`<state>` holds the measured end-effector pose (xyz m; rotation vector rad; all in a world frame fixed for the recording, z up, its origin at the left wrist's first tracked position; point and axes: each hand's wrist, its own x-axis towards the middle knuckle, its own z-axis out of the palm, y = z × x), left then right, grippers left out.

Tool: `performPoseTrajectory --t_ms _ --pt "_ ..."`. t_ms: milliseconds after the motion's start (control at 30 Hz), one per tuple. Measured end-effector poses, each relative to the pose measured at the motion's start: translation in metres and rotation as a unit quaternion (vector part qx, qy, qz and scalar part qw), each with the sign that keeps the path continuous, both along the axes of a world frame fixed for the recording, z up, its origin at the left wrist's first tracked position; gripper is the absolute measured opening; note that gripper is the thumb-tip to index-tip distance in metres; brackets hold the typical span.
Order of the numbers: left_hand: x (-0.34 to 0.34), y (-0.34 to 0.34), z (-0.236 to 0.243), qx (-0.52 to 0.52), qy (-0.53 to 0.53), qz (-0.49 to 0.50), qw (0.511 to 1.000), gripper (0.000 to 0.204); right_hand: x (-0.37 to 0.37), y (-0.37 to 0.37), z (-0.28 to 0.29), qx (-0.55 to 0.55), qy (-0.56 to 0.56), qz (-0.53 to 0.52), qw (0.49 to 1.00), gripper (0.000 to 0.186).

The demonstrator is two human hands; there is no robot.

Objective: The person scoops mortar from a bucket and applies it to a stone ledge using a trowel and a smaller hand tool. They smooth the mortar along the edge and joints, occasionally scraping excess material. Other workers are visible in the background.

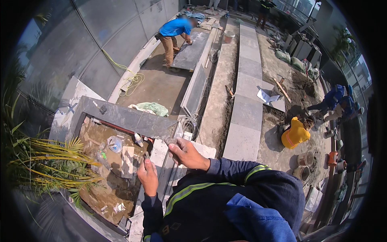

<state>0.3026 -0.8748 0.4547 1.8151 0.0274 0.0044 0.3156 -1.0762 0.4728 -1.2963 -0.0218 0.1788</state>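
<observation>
My left hand (pixel 148 176) is closed, thumb up, with a small greyish tip showing above its fingers; I cannot make out what it is. Up and to its right, my right hand (pixel 188 155) has its fingers curled at the near corner of a grey stone coping (pixel 135 123). Whether it pinches something there is hidden. The coping borders a sunken planter pit (pixel 107 189) of bare soil. Inside the pit, beside the wall, are a white bottle (pixel 138 139), a clear plastic bag (pixel 114 144) and a pale board (pixel 127 162).
Palm fronds (pixel 52 163) lean in from the left. A person in blue (pixel 175 29) bends over a large dark slab (pixel 191 50). Grey pavers (pixel 246 105) run up the middle. Someone in yellow (pixel 296 134) crouches at right near buckets (pixel 301 173). A yellow-green hose (pixel 133 82) lies coiled.
</observation>
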Motion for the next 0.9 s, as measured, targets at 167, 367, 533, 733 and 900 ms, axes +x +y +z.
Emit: performPoseTrajectory --t_ms 167,367,533,733,900 --pt "-0.019 -0.016 -0.011 -0.125 0.107 0.049 0.985 0.05 -0.01 0.021 0.005 -0.019 -0.004 0.048 0.999 0.032" --pt "0.002 0.011 -0.014 -0.04 0.007 0.046 0.998 0.052 0.002 0.004 0.003 0.075 0.055 0.041 0.995 0.047" --pt "-0.015 -0.018 -0.022 -0.049 0.016 -0.09 0.995 0.056 0.002 0.011 -0.014 0.159 0.114 0.066 0.978 0.059" --pt "0.009 -0.003 -0.009 -0.028 0.011 -0.101 0.994 0.061 0.0 0.006 -0.01 0.258 0.164 0.061 0.95 0.059" --pt "-0.002 -0.01 -0.011 -0.039 0.037 -0.117 0.992 0.06 -0.004 0.005 -0.012 0.205 0.153 0.092 0.962 0.052"
